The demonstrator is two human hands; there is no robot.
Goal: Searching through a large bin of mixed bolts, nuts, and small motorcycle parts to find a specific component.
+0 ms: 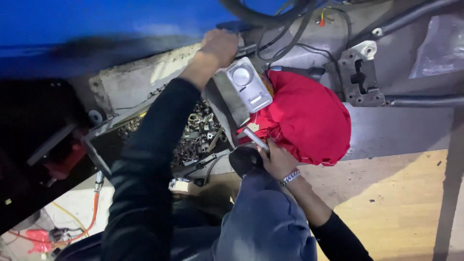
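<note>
While crouching beneath the glossy blue painted panel (96, 24), reaching up with the left hand (220, 46) in its black sleeve to the edge of the grey metal frame (411, 130), close under the bundle of thick black cables (270, 19). Curling those fingers into a closed fist there, knuckles toward the camera; whatever is inside the fist is hidden, so cannot tell what it is gripping. Pinching the slim silver metal rod (253, 137) with the right hand (278, 159), which is wearing a silver link bracelet, fingers closed around the rod's lower end. Holding that rod slanted, its upper end lying against the lower left edge of the bunched red cloth (307, 116) and just below the white rectangular plastic piece with a round button (249, 84). Pressing that white piece against a folded grey sheet-metal bracket (224, 99), between the two hands. Keeping a heap of loose silver nuts and bolts (195, 133) just left of the bracket, partly behind the left forearm. Kneeling over pale wooden flooring (401, 193), with a grey slotted latch plate (360, 75) sitting well to the right of the cloth.
</note>
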